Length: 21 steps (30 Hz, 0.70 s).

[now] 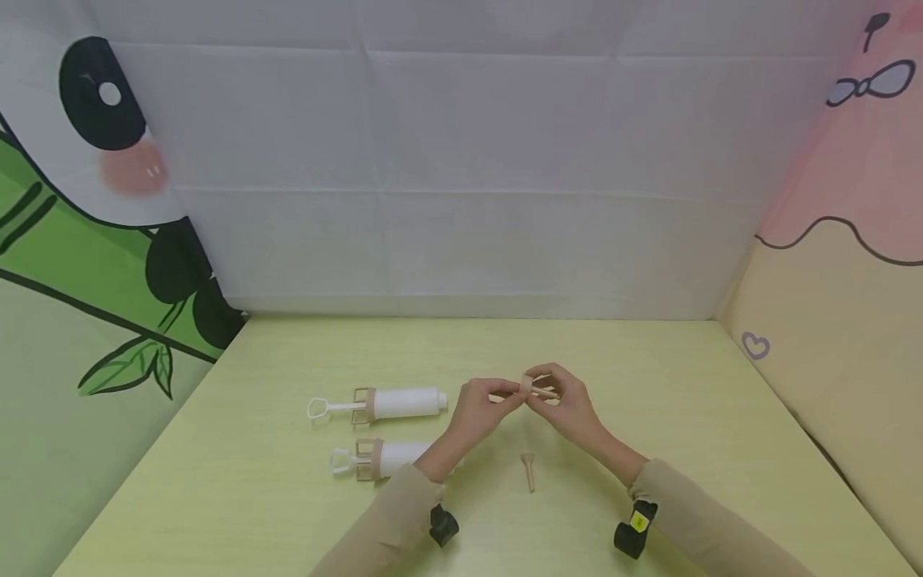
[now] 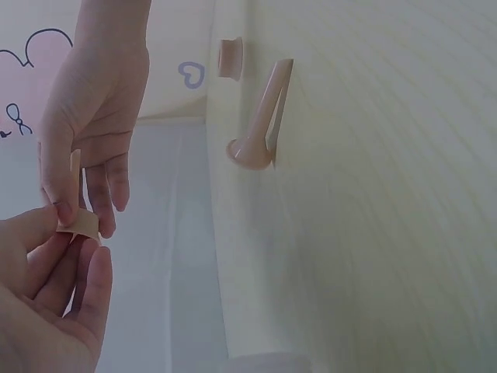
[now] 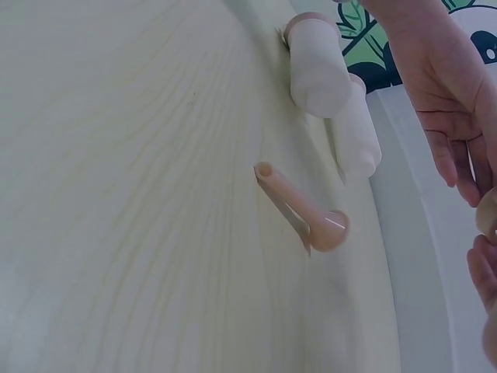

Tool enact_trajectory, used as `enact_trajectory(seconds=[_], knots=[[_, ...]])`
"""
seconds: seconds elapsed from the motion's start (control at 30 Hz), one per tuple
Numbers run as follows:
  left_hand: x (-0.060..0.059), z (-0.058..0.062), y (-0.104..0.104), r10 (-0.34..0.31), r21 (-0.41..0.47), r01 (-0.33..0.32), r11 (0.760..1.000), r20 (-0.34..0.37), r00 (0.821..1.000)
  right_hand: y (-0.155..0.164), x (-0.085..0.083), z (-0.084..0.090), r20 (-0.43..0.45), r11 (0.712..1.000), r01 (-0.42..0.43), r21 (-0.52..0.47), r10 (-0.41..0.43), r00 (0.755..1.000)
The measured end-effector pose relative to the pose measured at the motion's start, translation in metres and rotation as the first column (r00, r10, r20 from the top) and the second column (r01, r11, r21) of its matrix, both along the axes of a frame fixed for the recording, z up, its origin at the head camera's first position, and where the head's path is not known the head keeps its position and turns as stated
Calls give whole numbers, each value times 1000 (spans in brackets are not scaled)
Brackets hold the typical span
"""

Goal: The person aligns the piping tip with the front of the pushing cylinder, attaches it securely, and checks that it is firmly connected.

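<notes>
Both hands meet above the middle of the worktop (image 1: 649, 377): the left hand (image 1: 481, 409) and right hand (image 1: 570, 405) pinch a small tan ring (image 2: 78, 225) and a nozzle piece between their fingers. Judging by this, fitting is only underway; a second tan nozzle (image 1: 530, 470) lies loose just below them, and two white syringe-like tubes (image 1: 400, 402) lie to the left, untouched.

Your left hand (image 1: 481, 407) and right hand (image 1: 565, 401) meet above the table (image 1: 649, 377), pinching a small ring (image 1: 526, 386) between them. A nozzle (image 1: 530, 470) lies on the table nearer you, just below the hands. Two syringes (image 1: 382, 403) (image 1: 382, 458) lie left, one behind the other. A second ring (image 2: 230, 57), possibly a collar, lies beyond the nozzle.
</notes>
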<state>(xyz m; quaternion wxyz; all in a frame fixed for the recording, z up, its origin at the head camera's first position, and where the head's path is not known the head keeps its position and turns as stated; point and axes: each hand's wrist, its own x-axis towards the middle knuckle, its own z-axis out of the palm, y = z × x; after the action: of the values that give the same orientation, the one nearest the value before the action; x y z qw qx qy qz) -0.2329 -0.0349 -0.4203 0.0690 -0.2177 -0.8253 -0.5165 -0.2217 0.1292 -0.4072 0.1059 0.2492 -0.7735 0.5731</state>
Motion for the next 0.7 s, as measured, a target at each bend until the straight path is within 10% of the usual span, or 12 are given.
enact_trajectory(seconds=[0.53,0.7], knots=[[-1,-4,-4,-34,65,33,997,1,999,-2,0,-3,-1,1000,-4,-2,4,1000],[10,12,-5,-50,77,49,996,9,999,-3,0,-4,-28,1000,-2,-1,2,1000]])
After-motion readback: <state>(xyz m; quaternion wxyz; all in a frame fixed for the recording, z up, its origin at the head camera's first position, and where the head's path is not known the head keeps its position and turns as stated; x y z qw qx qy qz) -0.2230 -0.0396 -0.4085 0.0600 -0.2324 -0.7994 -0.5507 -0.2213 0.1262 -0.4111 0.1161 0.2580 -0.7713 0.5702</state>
